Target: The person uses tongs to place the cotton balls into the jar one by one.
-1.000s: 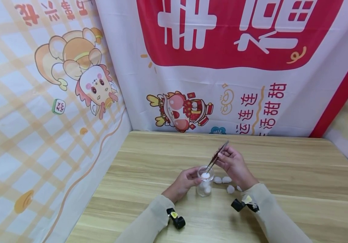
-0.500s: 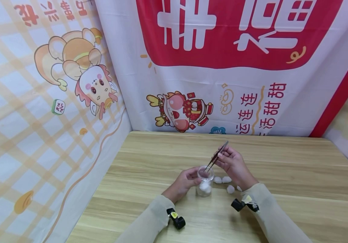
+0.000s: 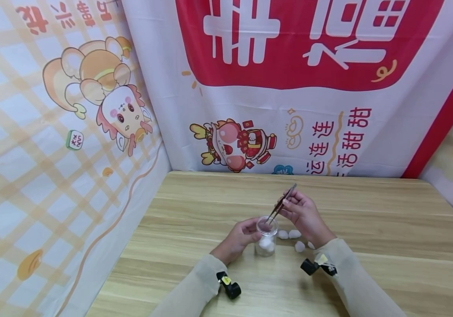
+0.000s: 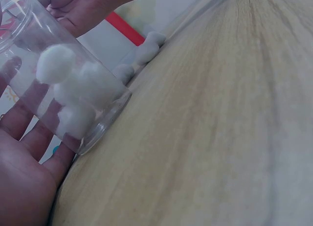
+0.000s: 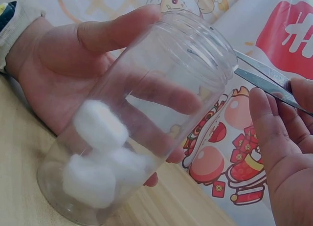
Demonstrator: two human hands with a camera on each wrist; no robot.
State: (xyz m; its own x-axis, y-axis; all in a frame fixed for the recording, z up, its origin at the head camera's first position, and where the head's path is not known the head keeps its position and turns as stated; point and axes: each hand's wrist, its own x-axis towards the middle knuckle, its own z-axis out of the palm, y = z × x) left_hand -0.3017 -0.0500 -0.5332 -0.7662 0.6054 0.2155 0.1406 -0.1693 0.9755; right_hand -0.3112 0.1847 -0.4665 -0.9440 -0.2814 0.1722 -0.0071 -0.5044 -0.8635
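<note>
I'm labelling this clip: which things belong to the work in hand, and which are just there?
In use: clear jar held by left hand; tweezers pinched by right hand; cotton balls in jar; loose cotton balls on table.

Just there: cartoon banners; wooden table.

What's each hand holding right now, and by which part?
Left hand grips the clear jar around its side wall. Right hand pinches the tweezers near their upper end, tips at the jar's mouth.

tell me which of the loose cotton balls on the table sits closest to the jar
The leftmost cotton ball, lying just right of the clear jar. The other cotton balls lie farther right, toward the right hand.
</note>
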